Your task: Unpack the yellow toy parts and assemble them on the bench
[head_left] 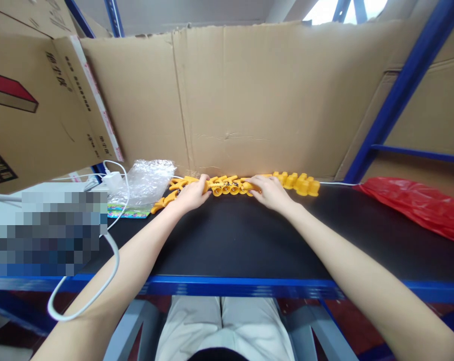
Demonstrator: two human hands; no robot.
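Observation:
A long row of yellow plastic pieces lies at the back of the black tabletop. My left hand [193,193] is closed over the left part of the row, beside branching yellow pieces [165,202]. Round yellow cups [225,190], with small dark bits near them, lie on their sides between my hands, mouths towards me. My right hand [269,191] curls over the row's right part, its fingertips on the yellow pieces. Past it stand several upturned-looking yellow cups [302,185]. My fingers hide parts of what they hold.
Cardboard [264,100] walls the back. Clear bubble wrap [149,180] and a white cable [116,250] are at the left, near a blurred-out patch. A red plastic bag [415,205] lies at the right. The black tabletop [242,240] has a blue front edge [242,287].

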